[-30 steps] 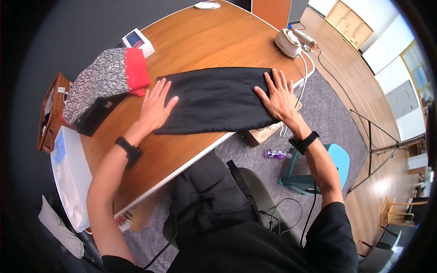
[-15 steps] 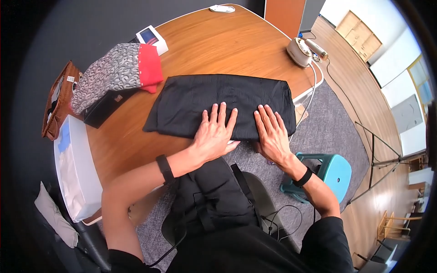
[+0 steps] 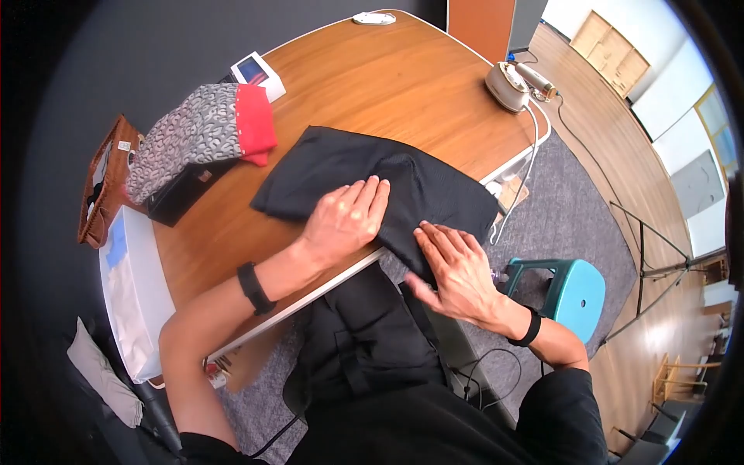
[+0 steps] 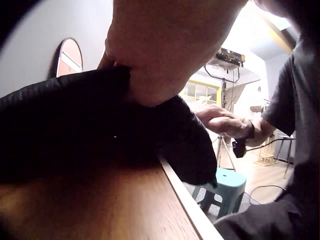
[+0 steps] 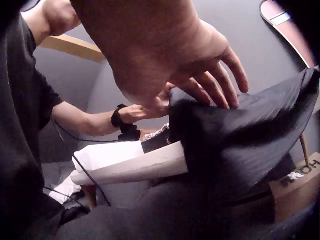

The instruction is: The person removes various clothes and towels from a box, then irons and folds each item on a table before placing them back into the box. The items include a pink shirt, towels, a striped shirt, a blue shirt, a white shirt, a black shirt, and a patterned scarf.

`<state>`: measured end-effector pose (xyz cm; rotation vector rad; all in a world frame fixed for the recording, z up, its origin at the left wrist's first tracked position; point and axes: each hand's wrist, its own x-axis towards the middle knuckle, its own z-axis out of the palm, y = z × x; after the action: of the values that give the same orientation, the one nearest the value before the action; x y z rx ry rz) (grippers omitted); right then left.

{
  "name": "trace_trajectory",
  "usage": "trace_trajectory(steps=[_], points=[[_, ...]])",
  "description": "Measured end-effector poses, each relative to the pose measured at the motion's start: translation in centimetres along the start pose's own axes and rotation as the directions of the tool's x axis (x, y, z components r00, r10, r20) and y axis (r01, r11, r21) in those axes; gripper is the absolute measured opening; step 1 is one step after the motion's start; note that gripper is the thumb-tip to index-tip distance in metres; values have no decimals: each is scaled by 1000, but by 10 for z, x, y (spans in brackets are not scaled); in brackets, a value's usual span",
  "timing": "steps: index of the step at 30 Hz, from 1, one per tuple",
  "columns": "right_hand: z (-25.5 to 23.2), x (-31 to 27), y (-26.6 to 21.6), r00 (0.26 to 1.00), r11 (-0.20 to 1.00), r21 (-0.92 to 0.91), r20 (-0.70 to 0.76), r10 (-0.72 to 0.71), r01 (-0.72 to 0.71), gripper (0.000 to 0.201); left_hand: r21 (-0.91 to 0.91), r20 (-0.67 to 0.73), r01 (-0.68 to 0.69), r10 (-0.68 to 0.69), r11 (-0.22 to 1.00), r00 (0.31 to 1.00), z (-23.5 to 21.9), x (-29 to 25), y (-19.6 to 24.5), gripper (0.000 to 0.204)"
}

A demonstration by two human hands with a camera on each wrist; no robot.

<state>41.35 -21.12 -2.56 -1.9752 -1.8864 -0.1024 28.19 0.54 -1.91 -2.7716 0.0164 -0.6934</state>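
Note:
A folded black cloth [image 3: 341,159] lies slanted across the table's near edge, its near right part hanging over. The left hand [image 3: 345,221] grips its near side, fingers bent over the fabric and thumb hidden. To the right, the right hand [image 3: 461,275] rests on the overhanging part with fingers extended and thumb spread apart. The left wrist view shows the cloth [image 4: 60,110] raised off the wood beneath the left hand [image 4: 165,45]. In the right wrist view, the fingers of the right hand [image 5: 185,65] lie over the ridged fabric [image 5: 250,120].
On the table [image 3: 387,70] are a leopard-print cloth with red trim [image 3: 194,128] over a dark box, a small white box [image 3: 260,74] and a white appliance [image 3: 508,85] with a cord. A white bin [image 3: 136,287] stands left, a teal stool [image 3: 577,298] right.
Both hands first moved from the cloth's ends to its near side. Since then the cloth has turned, its right part coming down over the table edge, and the right hand has moved nearer the body.

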Motion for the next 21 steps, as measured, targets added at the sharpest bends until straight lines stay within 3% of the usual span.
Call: trace_trajectory(steps=[1, 3, 4, 6, 8, 9, 12, 13, 16, 17, 18, 20, 21], points=[[-5, 3, 1, 1000, 996, 82, 8, -24, 23, 65, -15, -45, -7, 7, 1000, 999, -7, 3, -5, 42], [-10, 12, 16, 988, 960, 269, -108, 114, -82, 65, -77, -122, -69, 59, 995, 991, -26, 11, -16, 39], [-13, 20, 27, 969, 923, 365, -158, 192, -124, 66, -107, -160, -105, 87, 989, 983, -36, 15, -20, 37], [-11, 41, 59, 889, 786, 531, -123, 442, -317, 68, -121, -261, -173, 136, 978, 956, -56, 22, -24, 32], [-19, 59, 80, 837, 438, 767, 228, 498, -469, 69, -124, -330, -235, 183, 964, 926, -73, 27, -29, 30], [-21, 62, 80, 828, 345, 805, 292, 478, -483, 71, -138, -360, -243, 180, 960, 915, -79, 29, -30, 29], [-22, 70, 67, 797, -291, 893, 442, 412, -345, 71, -193, -375, -188, 104, 963, 921, -90, 28, -37, 28], [-24, 68, 72, 828, -359, 886, 423, 368, -294, 64, -237, -374, -181, 82, 955, 924, -92, 28, -41, 32], [-33, 77, 80, 922, -188, 966, 231, 312, -178, 62, -369, -286, -4, -110, 929, 952, -92, 19, -45, 38], [-41, 80, 79, 916, -292, 939, 270, 296, -182, 69, -436, -277, 25, -161, 900, 947, -93, 20, -44, 40], [-45, 81, 77, 929, -283, 949, 225, 295, -140, 70, -546, -234, 94, -259, 832, 937, -95, 21, -43, 38], [-53, 83, 74, 949, -257, 965, 135, 283, -60, 73, -731, -119, 221, -439, 645, 891, -96, 21, -40, 35], [-60, 84, 72, 949, -256, 966, 120, 292, -43, 75, -911, 43, 252, -531, 327, 846, -100, 22, -38, 33]])
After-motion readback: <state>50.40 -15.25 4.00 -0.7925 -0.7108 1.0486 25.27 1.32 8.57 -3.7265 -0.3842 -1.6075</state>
